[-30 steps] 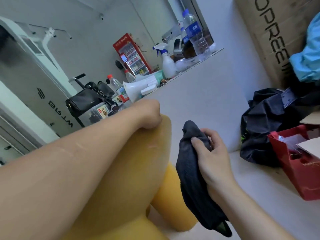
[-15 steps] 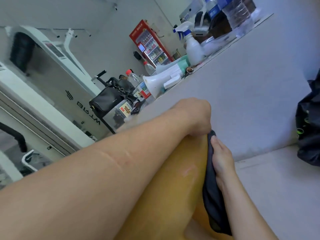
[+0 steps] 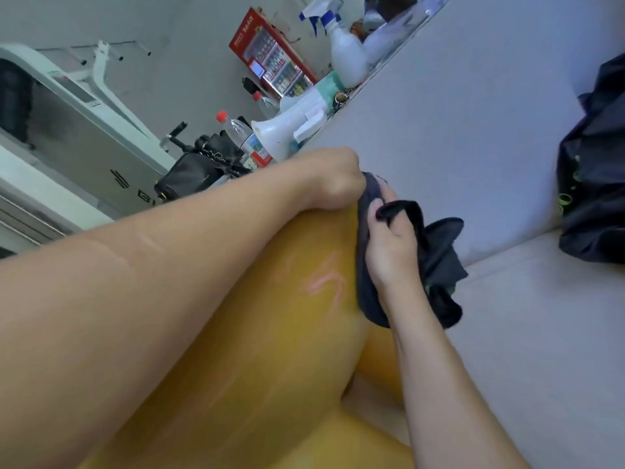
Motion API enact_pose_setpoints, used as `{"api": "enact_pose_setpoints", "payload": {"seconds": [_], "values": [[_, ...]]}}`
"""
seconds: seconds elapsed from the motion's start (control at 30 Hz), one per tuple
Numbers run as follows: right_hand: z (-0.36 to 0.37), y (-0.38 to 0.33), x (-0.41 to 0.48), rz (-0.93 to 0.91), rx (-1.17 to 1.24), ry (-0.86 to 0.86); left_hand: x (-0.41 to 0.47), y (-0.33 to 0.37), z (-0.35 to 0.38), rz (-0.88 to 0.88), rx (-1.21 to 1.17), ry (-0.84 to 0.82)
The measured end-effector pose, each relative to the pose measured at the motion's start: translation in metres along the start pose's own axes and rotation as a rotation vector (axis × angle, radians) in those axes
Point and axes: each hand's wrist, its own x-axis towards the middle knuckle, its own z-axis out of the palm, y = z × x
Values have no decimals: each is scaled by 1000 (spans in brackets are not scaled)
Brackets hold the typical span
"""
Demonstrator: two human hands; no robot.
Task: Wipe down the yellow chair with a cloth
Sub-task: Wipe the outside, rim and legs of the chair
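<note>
While the left hand grips the yellow plastic chair, the right hand at four o'clock clasps a crumpled dark cloth.

The right hand no longer holds the dark grey fabric cloth out in the air, apart from the glossy yellow chair. It now presses the cloth against the right edge of the backrest, just under the left hand, which the cloth's top fold touches. A second ago the cloth hung long and straight below the hand. Now it is bunched, with a fold curled over the fingers and loose cloth flaring out to the right of the wrist. The view is closer and further left: the red bag and the cardboard box are out of frame, and the black bag is cut by the right edge.
</note>
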Motion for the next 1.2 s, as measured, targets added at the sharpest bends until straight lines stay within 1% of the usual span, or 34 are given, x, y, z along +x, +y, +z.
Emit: {"api": "enact_pose_setpoints", "payload": {"seconds": [0.1,0.17,0.2,0.23,0.33,0.37,0.4,0.43,0.47,0.53,0.6,0.63,0.67,0.7,0.73,0.8,0.83,0.87,0.93,0.97,1.0,1.03,1.1,1.2], "values": [[-17,48,-26,301,115,82,-9,-9,0,-81,-98,-42],[-19,58,-30,400,139,92,-12,-13,1,-96,-162,-1],[-14,48,-26,382,109,100,-13,-14,1,-98,-198,23],[-7,32,-18,295,80,106,-14,-14,2,-99,-231,38],[17,-41,1,-122,33,9,-15,-9,-1,-83,-329,144],[21,-53,1,-182,19,-29,-18,-8,-1,-94,-378,169],[21,-51,-2,-194,19,-47,-21,-8,0,-85,-375,177],[16,-40,-8,-166,32,-31,-21,-8,0,-63,-339,183],[7,-19,-14,-74,35,7,-20,-10,0,-44,-302,170],[-8,25,-33,231,98,110,-22,-13,2,-65,-296,130],[-16,57,-47,513,215,161,-24,-17,0,-73,-309,103],[-16,64,-49,583,222,179,-27,-18,-1,-75,-306,105],[-13,66,-48,589,202,186,-29,-18,-1,-68,-319,109],[-10,59,-45,531,173,187,-30,-17,-1,-55,-320,113],[-6,46,-41,418,156,181,-32,-15,-1,-53,-305,126],[5,1,-28,96,80,127,-32,-12,-3,-44,-294,182],[13,-22,-24,-63,21,68,-32,-9,-4,-63,-314,192],[19,-40,-26,-183,-17,16,-33,-9,-4,-40,-289,216],[22,-53,-32,-297,-11,1,-35,-11,-5,-35,-229,215],[19,-50,-32,-297,3,35,-38,-12,-7,-21,-184,187],[15,-39,-30,-255,-9,80,-42,-13,-7,-6,-146,173],[11,-25,-29,-169,-24,119,-46,-14,-7,11,-103,170],[-1,12,-28,93,3,137,-58,-14,-3,39,-41,136],[-11,51,-46,475,181,123,-80,-25,15,62,128,174]]}}
